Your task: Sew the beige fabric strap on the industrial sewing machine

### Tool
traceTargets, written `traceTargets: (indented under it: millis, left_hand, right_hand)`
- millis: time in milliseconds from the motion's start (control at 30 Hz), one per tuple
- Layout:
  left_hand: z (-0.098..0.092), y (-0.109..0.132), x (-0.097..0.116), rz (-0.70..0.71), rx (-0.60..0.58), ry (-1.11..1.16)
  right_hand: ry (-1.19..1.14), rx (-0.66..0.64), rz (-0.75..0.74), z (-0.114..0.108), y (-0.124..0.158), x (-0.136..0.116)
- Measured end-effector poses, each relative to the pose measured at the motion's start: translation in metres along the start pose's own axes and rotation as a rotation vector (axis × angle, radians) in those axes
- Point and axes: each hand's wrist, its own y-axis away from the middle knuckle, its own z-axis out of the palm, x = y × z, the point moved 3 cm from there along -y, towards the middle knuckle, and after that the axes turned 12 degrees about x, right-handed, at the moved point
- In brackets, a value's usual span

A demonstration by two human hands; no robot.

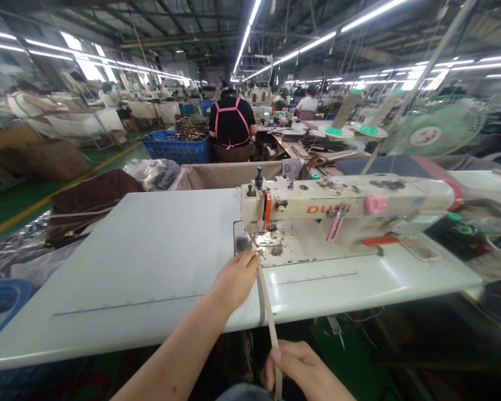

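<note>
Beige strip (269, 312) running from sewing machine (354, 195) over bench (150, 262) edge.
Right hand (294, 365) has its grip pinched on it; left hand (239, 281) touches it nearer the machine, pinching or not I can't tell.

The strip (268, 303) is plain beige; the bench (171, 239) is pale grey-white, crossed by a dark graduated line (129, 304). The sewing machine (404, 195) is cream with orange lettering (317, 209) and a pink attachment (376, 204). The fan (457, 120) is pale green, its white hub (425, 135) patterned in red; the crate (181, 149) is blue.
</note>
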Motion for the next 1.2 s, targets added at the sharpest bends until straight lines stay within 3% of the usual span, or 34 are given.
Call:
traceTargets:
  millis: [233,500,667,733,833,900,1067,1200]
  left_hand:
    - [0.004,-0.002,0.001,0.072,-0.079,-0.066]
    - [-0.004,-0.003,0.003,0.037,-0.019,0.004]
    - [-0.007,-0.005,0.004,-0.01,-0.041,0.022]
    - [-0.005,-0.004,0.004,0.01,-0.063,0.011]
    - [-0.002,-0.003,0.005,0.024,-0.065,0.0]
    - [-0.003,-0.003,0.005,0.007,-0.05,0.002]
    - [-0.011,-0.006,0.005,0.001,-0.053,0.021]
    - [-0.012,-0.006,0.004,-0.021,-0.05,0.052]
  right_hand:
    - [-0.026,-0.013,-0.035,-0.003,-0.004,0.012]
    - [-0.03,-0.091,-0.079,-0.001,-0.005,0.004]
    - [0.126,0.089,-0.161,-0.003,-0.007,0.001]
    - [0.069,0.149,-0.083,-0.003,-0.007,0.004]
    - [-0.18,0.143,0.151,0.003,-0.003,0.012]
    - [-0.242,0.154,0.218,0.005,-0.001,0.014]
    - [-0.139,0.165,0.055,0.003,0.003,-0.002]
    - [-0.077,0.124,0.015,0.002,0.008,-0.007]
